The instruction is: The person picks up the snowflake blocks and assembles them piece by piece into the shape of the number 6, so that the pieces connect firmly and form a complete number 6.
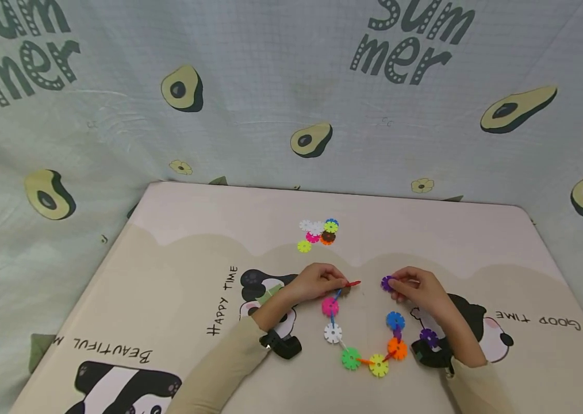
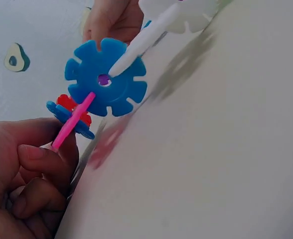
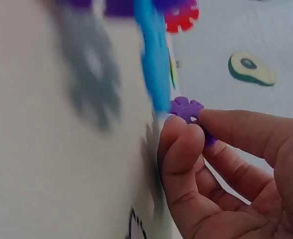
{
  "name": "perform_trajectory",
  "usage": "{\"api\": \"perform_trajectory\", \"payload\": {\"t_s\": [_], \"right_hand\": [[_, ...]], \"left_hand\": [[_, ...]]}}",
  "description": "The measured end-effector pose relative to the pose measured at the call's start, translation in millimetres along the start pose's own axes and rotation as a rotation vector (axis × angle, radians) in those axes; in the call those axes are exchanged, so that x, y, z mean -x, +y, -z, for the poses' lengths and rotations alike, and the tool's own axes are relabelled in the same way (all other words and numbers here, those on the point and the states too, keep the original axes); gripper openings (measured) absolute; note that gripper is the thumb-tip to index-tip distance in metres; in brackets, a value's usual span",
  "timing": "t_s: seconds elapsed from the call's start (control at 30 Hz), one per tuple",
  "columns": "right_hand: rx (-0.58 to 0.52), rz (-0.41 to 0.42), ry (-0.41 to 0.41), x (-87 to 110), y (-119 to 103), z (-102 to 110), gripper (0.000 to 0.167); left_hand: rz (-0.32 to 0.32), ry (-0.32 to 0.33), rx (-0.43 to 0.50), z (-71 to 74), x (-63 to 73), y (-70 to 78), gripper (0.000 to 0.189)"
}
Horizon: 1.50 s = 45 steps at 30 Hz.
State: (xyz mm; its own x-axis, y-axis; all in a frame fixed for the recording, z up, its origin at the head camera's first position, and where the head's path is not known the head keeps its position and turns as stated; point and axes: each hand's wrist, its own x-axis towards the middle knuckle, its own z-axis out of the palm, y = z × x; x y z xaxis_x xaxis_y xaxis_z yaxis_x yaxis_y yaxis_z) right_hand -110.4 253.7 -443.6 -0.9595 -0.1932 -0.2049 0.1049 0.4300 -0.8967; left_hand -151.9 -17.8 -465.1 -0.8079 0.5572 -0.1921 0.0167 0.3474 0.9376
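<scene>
A curved chain of slotted plastic snowflake discs, with a green disc (image 1: 351, 358) and a yellow disc (image 1: 378, 365) at its near bend, lies between the hands. My left hand (image 1: 319, 280) holds the chain at its far left end, beside a red disc (image 1: 355, 283). In the left wrist view, blue and pink discs show at the fingertips; the exact contact is hidden. To the right, apart from the chain, my right hand (image 1: 421, 287) pinches a purple disc (image 3: 186, 109) between thumb and fingers. The chain's other end has a blue disc (image 1: 395, 320).
A small pile of loose discs, including a yellow one (image 1: 304, 246), lies farther back. Another purple disc (image 1: 428, 338) rests near the right forearm. The printed tabletop (image 1: 167, 287) meets a hanging avocado-patterned cloth (image 1: 250, 103) at its far edge.
</scene>
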Motion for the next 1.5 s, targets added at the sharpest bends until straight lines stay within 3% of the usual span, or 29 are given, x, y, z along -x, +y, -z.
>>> {"api": "perform_trajectory", "payload": {"t_s": [0.47, 0.8, 1.1, 1.5], "right_hand": [[-0.092, -0.091, -0.1, -4.4, -9, -21, 0.03], [-0.158, -0.119, -0.148, -5.3, -4, -23, 0.031], [-0.217, -0.076, -0.257, -9.2, -4, -23, 0.03], [-0.195, -0.081, -0.232, -12.4, -6, -29, 0.028]], "left_hand": [[-0.029, -0.023, -0.008, 0.1, 3.6, 1.8, 0.021], [-0.045, -0.049, -0.03, -0.3, 1.0, 0.2, 0.02], [-0.047, -0.072, -0.021, 1.5, 1.4, 0.5, 0.02], [-0.028, -0.059, -0.026, -0.8, 0.7, 1.9, 0.018]]}}
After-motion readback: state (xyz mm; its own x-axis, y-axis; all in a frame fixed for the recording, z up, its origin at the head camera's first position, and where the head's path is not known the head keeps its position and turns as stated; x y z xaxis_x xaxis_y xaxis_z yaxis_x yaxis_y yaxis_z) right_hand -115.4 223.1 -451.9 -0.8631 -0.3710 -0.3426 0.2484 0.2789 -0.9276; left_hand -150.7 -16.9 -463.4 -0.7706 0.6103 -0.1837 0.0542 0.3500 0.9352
